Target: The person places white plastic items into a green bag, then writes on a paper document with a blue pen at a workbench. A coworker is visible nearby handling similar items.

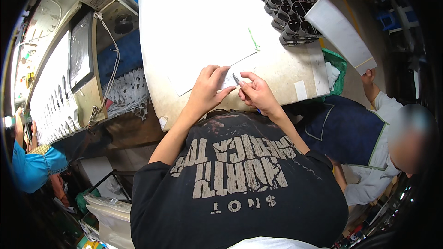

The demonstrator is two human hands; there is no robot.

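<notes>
At the near edge of the table, my left hand (208,87) has its thumb and fingers around a small white piece (227,81) with faint marks on it. Close on its right, my right hand (258,93) is closed on a small dark pointed tool (236,79), whose tip is over the white piece. The tool's exact kind is too small to make out. A large white sheet (198,32) lies flat beyond both hands, with a thin green strand (254,40) at its right corner.
Black looped parts (288,7) are stacked at the table's far right. On the right, a person (385,106) holds a long white strip bundle (339,30) near a green bag (336,71). White cut pieces (55,106) stand in a row at left, near another person in blue (34,168).
</notes>
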